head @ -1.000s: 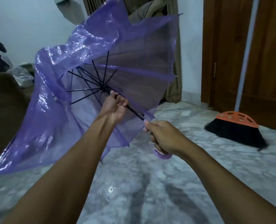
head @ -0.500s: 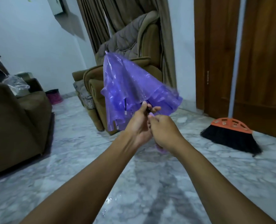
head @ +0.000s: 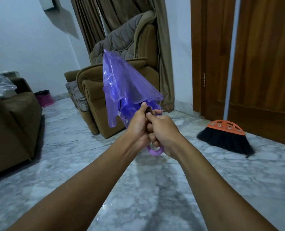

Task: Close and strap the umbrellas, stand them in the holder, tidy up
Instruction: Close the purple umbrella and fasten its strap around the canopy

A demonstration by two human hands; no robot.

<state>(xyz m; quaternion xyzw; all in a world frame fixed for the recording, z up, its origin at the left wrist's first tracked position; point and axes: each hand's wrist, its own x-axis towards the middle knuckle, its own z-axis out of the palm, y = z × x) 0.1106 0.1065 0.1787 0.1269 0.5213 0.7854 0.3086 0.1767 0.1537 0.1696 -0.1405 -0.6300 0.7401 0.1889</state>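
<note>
**Folded purple umbrella held in both hands over the marble floor**

Head view: The purple umbrella [head: 126, 84] is in the air in front of the person, in the middle of the picture, with its canopy collapsed into a loose cone. Its tip points up and away towards the armchair [head: 91, 87], tilted a little to the left. The clear purple skirt hangs in uneven folds, not wrapped or strapped, and small white rib tips show at its lower edge.

The left hand [head: 138, 125] grips the dark shaft just under the canopy's rim. Its thumb lies up along the shaft, one finger sticks out on the far side, and the other fingers are curled in. The right hand [head: 163, 130] sits touching it and slightly lower, with its fingers wrapped tight round the top of the handle [head: 155, 150]. The handle's lilac hook pokes out below both hands. Both forearms reach forward from the bottom of the frame.

To the right, a broom [head: 226, 137] with an orange head and black bristles stands on the floor [head: 138, 189], its pale pole leaning against the wooden door [head: 263, 64]. Brown curtains [head: 91, 22] hang behind the armchair, and a quilted blanket [head: 121, 39] is draped over its back. A second brown sofa [head: 10, 117] fills the left edge with a clear plastic bag [head: 0, 82] on top. A small pink and black bin [head: 44, 99] stands by the far wall. A few wet, shiny spots glint on the marble near the person.
</note>
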